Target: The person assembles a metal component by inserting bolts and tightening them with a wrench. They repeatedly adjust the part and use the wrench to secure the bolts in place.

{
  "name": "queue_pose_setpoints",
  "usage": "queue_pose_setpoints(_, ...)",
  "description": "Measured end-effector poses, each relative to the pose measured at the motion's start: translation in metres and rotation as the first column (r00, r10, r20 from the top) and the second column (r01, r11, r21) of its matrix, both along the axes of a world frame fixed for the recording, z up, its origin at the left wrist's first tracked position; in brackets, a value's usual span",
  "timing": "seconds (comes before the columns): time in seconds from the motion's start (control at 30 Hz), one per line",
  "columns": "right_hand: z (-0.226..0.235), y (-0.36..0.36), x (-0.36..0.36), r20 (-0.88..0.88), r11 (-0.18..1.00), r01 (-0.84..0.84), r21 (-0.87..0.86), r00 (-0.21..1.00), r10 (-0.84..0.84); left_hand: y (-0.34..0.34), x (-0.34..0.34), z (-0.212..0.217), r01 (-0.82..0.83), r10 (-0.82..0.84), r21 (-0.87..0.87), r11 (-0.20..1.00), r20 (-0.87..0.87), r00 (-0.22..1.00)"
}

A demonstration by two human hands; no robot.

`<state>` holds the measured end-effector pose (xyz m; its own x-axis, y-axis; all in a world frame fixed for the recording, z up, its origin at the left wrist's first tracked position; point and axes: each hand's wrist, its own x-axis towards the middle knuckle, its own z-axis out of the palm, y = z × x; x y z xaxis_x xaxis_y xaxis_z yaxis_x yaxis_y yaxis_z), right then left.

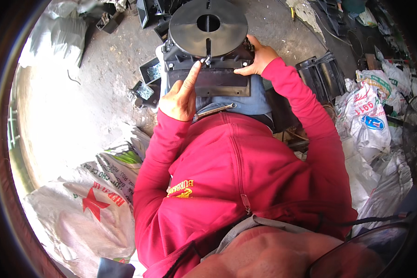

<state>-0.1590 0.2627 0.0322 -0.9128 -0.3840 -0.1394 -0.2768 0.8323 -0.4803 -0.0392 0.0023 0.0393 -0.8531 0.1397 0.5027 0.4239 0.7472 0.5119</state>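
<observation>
A black assembly with a round plate (183,28) rests across my lap. The plate has a large centre hole and a narrow slot on its near side. My left hand (180,98) points its index finger at a small bolt (207,60) beneath that slot; the fingertip is at or touching it. Its other fingers are curled, with nothing visible in them. At the assembly's right side my right hand (260,58) grips the black base (222,83), thumb along the front and fingers partly hidden behind the edge. A silver wrench (215,110) lies on my lap, just below the base.
Small black bins (150,70) holding metal fasteners stand left of my knees. Black metal parts (323,74) lie on the floor to the right. White printed sacks (111,185) flank me on the left, with more sacks (368,116) on the right.
</observation>
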Motion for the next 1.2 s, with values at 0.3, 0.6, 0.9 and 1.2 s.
queue_pose_setpoints(0.3, -0.015, 0.005, -0.004, -0.007, 0.999, -0.001, -0.052, 1.000, 0.000, -0.007, -0.011, -0.007, -0.055, 0.063, -0.129, 0.990, 0.056, 0.996)
queue_pose_setpoints(0.6, -0.021, 0.004, -0.004, 0.008, 0.991, 0.001, -0.136, 1.000, 0.000, -0.004, -0.013, -0.021, -0.003, 0.012, -0.163, 0.987, 0.049, 0.999)
queue_pose_setpoints(0.9, -0.027, 0.007, -0.005, 0.021, 0.983, 0.016, -0.183, 1.000, -0.012, 0.002, -0.016, -0.017, -0.001, 0.011, -0.174, 0.985, 0.055, 0.998)
queue_pose_setpoints(1.2, -0.020, 0.053, 0.068, 0.827, 0.045, 0.838, -0.544, 0.526, 0.197, 0.022, 0.004, 0.000, 0.124, -0.291, 0.406, 0.906, 0.383, 0.877)
